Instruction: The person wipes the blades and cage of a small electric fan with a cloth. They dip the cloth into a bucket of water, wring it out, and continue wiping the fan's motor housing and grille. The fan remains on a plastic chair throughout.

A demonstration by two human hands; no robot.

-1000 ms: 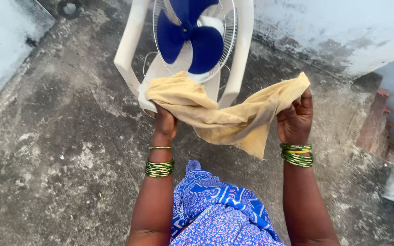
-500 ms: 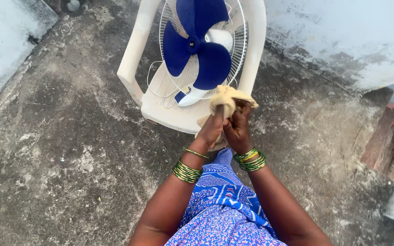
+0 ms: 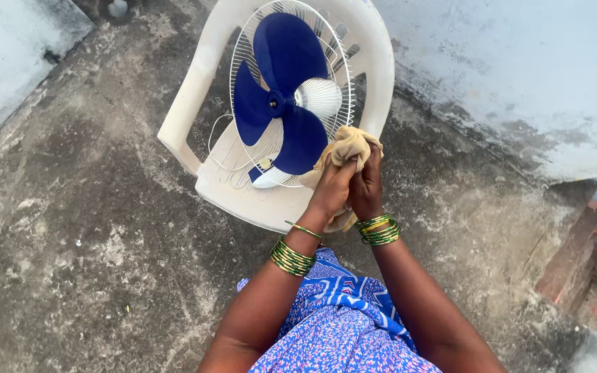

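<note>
Cloth [image 3: 348, 146] bunched btwn both hands

This is an outdoor yard or rooftop terrace of a home: a rough, stained concrete floor [image 3: 91, 228], weathered whitewashed walls [image 3: 519, 76], a white plastic garden chair [image 3: 243, 193] holding a household fan [image 3: 285, 90], and worn red bricks [image 3: 575, 255] at the edge.

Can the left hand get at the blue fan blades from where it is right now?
Probably yes. The left hand is bunched with the right hand around the tan cloth, right beside the blue blades. No front grille seems to cover them, though it would have to release the cloth.
</note>
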